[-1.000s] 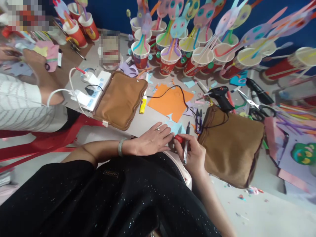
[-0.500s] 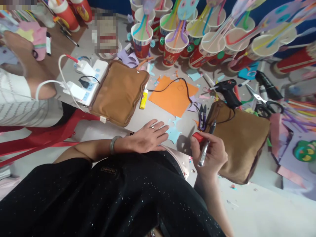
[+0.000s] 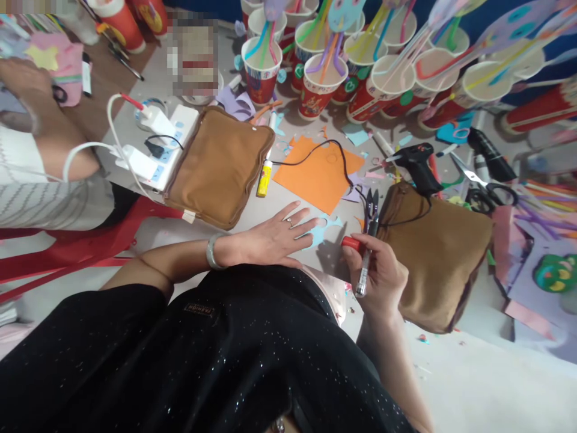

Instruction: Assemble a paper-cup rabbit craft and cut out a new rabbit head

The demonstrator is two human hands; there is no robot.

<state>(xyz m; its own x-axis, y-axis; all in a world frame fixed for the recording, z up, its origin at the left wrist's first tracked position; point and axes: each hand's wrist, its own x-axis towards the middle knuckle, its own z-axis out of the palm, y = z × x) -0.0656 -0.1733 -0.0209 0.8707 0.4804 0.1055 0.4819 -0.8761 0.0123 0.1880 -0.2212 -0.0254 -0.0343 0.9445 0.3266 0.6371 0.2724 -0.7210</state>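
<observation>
My left hand lies palm down at the table's front edge, open with its fingers spread. Its fingertips reach the light-blue paper scrap; whether they press on it I cannot tell. Closed in my right hand are a silver-and-black pen and a small red cylinder, pinched near the thumb. Just beyond that hand, thread snips stand beside the brown pouch, partly overlapped by the pen. Orange paper with a drawn circle lies farther in, and a yellow glue stick rests left of it.
Paper cups with straws and paper figures crowd the back. A glue gun and scissors are at right. Another brown pouch and a power strip sit at left, near another person's arm.
My left hand has moved slightly up and right, its fingers more spread. My right hand has shifted a little left with the pen and red cylinder. The other person's arm at left has moved.
</observation>
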